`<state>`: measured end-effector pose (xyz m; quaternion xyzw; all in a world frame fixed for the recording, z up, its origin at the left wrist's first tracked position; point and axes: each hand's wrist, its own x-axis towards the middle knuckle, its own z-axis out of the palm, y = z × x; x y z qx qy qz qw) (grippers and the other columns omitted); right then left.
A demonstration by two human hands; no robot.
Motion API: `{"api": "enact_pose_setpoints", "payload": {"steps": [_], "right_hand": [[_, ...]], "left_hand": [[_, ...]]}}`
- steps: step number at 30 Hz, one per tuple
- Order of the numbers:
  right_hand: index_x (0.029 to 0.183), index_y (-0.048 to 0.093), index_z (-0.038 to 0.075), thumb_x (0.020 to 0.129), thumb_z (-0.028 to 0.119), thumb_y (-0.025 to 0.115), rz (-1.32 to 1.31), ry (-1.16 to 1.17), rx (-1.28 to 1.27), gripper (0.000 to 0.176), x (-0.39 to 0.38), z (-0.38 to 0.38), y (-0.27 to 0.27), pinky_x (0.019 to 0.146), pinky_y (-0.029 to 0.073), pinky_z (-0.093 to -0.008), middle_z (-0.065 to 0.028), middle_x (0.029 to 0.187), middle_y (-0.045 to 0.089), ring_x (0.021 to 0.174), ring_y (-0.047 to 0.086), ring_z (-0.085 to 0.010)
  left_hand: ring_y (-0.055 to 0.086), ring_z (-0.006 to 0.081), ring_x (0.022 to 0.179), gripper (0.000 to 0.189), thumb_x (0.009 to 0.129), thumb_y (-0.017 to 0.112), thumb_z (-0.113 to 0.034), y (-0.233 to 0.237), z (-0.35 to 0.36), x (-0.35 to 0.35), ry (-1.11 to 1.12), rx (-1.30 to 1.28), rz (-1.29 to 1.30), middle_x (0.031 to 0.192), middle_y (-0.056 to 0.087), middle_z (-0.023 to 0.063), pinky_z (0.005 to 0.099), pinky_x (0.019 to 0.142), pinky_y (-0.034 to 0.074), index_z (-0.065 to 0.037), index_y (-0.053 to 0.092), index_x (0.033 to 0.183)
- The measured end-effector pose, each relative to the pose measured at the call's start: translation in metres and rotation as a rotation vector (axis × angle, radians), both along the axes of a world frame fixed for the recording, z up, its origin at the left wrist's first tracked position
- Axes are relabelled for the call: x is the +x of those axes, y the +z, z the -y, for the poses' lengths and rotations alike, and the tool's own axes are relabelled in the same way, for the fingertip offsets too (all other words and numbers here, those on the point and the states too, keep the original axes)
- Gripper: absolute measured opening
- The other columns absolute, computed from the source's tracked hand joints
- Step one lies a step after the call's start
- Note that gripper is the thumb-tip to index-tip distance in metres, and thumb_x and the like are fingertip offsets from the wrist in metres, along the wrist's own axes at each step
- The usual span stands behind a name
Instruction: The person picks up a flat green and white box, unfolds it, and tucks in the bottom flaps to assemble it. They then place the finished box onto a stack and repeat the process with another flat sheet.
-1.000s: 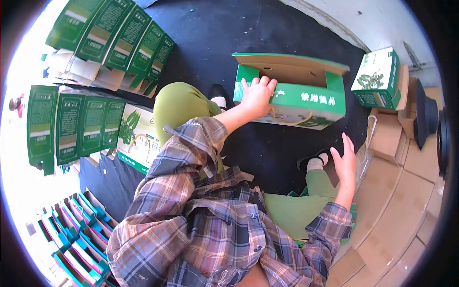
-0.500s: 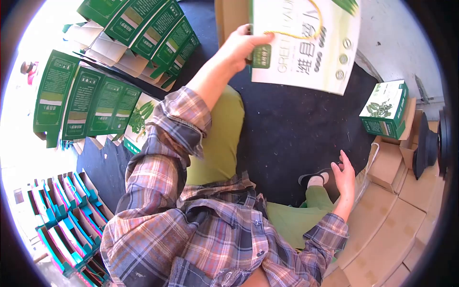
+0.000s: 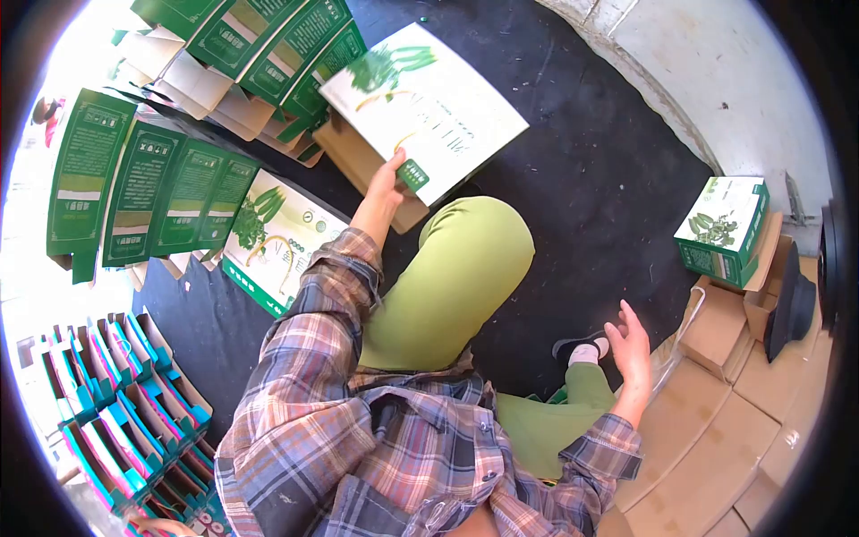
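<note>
My left hand (image 3: 385, 190) grips the near edge of a white and green printed carton (image 3: 456, 107), by its yellow cord handle. The carton slants over the black floor covering, above a brown cardboard box (image 3: 344, 154) that shows along its left side. My right hand (image 3: 632, 351) is held out at the right with fingers stretched and nothing in it. Below that hand are my shoe and the stacked brown cartons. Another white carton (image 3: 309, 234) with a vegetable picture lies to the left of my left forearm.
Rows of green cartons (image 3: 148, 192) with raised flaps stand at the left. Lower left are several teal and pink open boxes (image 3: 121, 438). At the right, a small green and white box (image 3: 723, 224) rests on stacked brown cartons (image 3: 689, 421), beside a black round object (image 3: 792, 304).
My left hand has brought the carton leftward, turning it, to above the brown box beside the green cartons. My left knee has swung right. The right hand stays extended.
</note>
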<state>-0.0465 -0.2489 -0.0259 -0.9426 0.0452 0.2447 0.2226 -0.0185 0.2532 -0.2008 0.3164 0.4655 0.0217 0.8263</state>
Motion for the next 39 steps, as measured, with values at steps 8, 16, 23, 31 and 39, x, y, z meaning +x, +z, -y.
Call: {"api": "enact_pose_setpoints", "payload": {"steps": [8, 16, 23, 31, 39], "right_hand": [[0.141, 0.046, 0.01, 0.085, 0.018, 0.068, -0.031, 0.049, -0.027, 0.06, 0.006, -0.001, -0.017, 0.092, 0.049, -0.0384, -0.0205, 0.13, 0.057, 0.108, 0.062, -0.0315], [0.14, 0.046, 0.011, 0.084, 0.017, 0.068, -0.058, 0.061, -0.027, 0.06, 0.008, -0.004, -0.027, 0.09, 0.05, -0.04, -0.021, 0.13, 0.057, 0.106, 0.063, -0.0329], [0.139, 0.048, 0.009, 0.083, 0.017, 0.069, -0.028, 0.096, -0.017, 0.06, 0.009, -0.006, -0.027, 0.09, 0.049, -0.0404, -0.0211, 0.126, 0.059, 0.104, 0.062, -0.0344], [0.142, 0.044, 0.01, 0.085, 0.013, 0.066, -0.104, 0.095, -0.04, 0.061, 0.014, -0.017, -0.013, 0.095, 0.049, -0.0393, -0.0213, 0.132, 0.055, 0.113, 0.06, -0.0329], [0.139, 0.048, 0.009, 0.083, 0.018, 0.069, -0.045, 0.119, 0.01, 0.061, 0.008, -0.013, -0.018, 0.09, 0.049, -0.0401, -0.0207, 0.118, 0.061, 0.103, 0.061, -0.0343]], "left_hand": [[0.045, 0.0387, 0.12, 0.057, 0.086, 0.065, -0.052, -0.071, -0.018, -0.029, 0.175, -0.117, -0.105, 0.125, 0.055, 0.0112, 0.0769, 0.099, 0.018, -0.014, 0.054, 0.126], [0.056, 0.0287, 0.101, 0.051, 0.088, 0.063, -0.052, -0.107, -0.02, -0.029, 0.203, -0.028, -0.103, 0.11, 0.063, 0.0055, 0.0725, 0.089, 0.034, -0.013, 0.059, 0.12], [0.056, 0.0266, 0.103, 0.052, 0.093, 0.057, -0.049, -0.104, -0.019, -0.022, 0.234, 0.017, -0.024, 0.115, 0.063, 0.0049, 0.062, 0.089, 0.039, -0.01, 0.055, 0.127], [0.061, 0.0285, 0.097, 0.049, 0.095, 0.054, -0.048, -0.099, -0.022, -0.022, 0.269, 0.046, -0.047, 0.112, 0.064, 0.0081, 0.0577, 0.084, 0.047, -0.009, 0.055, 0.125], [0.059, 0.0338, 0.102, 0.056, 0.093, 0.056, -0.052, -0.077, -0.033, -0.021, 0.184, 0.111, -0.093, 0.114, 0.058, 0.0128, 0.0644, 0.082, 0.048, -0.006, 0.051, 0.125]]}}
